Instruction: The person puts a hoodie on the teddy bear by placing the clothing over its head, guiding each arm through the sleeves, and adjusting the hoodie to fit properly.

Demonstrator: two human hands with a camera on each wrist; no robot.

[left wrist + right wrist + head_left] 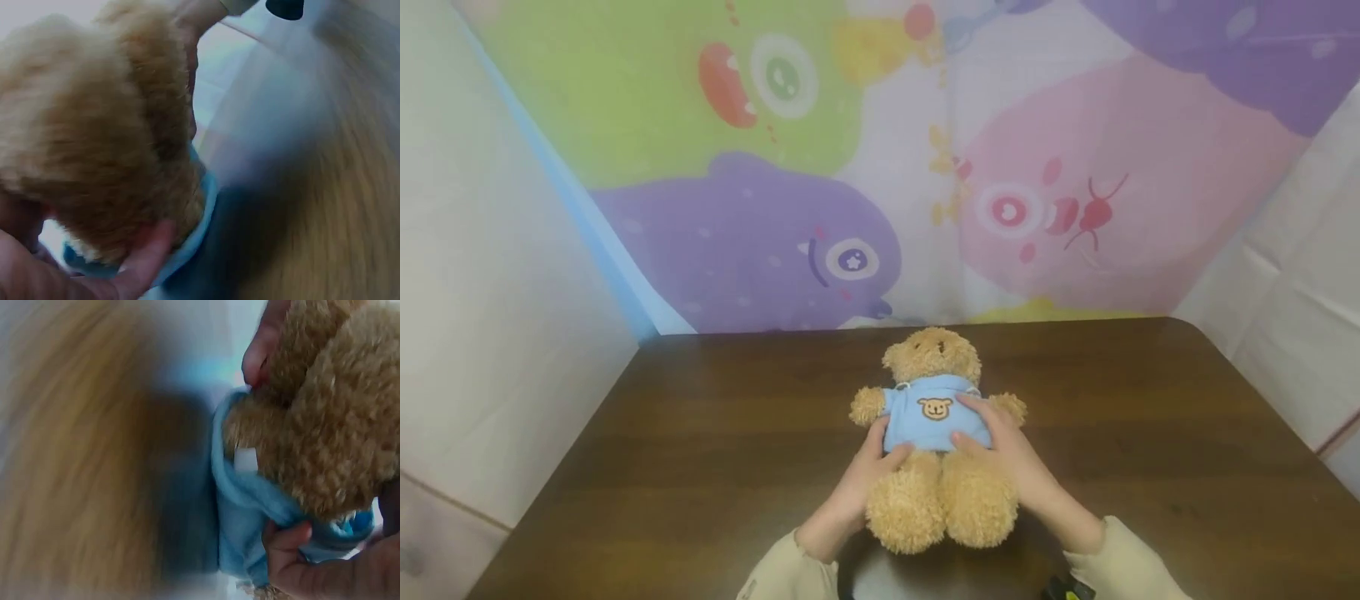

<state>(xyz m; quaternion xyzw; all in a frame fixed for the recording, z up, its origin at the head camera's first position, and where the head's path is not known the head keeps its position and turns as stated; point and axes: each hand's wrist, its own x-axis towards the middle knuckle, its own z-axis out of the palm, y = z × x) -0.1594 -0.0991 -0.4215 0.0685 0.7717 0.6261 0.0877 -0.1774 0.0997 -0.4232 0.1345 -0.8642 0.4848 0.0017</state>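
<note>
A tan plush teddy bear (928,462) in a light blue shirt (898,425) is held between both hands in the head view. Its head points to the far side and its feet toward me. My left hand (857,483) grips the lower side, thumb over the shirt's hem. My right hand (1018,462) holds the opposite side, its fingers on the shirt front. In the left wrist view the furry legs (94,112) hide part of the left hand. A small white tag (245,460) shows at the hem in the right wrist view. Whether the bear touches the table cannot be told.
The dark brown wooden table (715,433) extends on both sides of the bear. Behind its far edge hangs a backdrop (917,275) with cartoon creatures. White sheets (512,250) enclose the sides. A small black-and-yellow object (1071,590) shows at the near edge.
</note>
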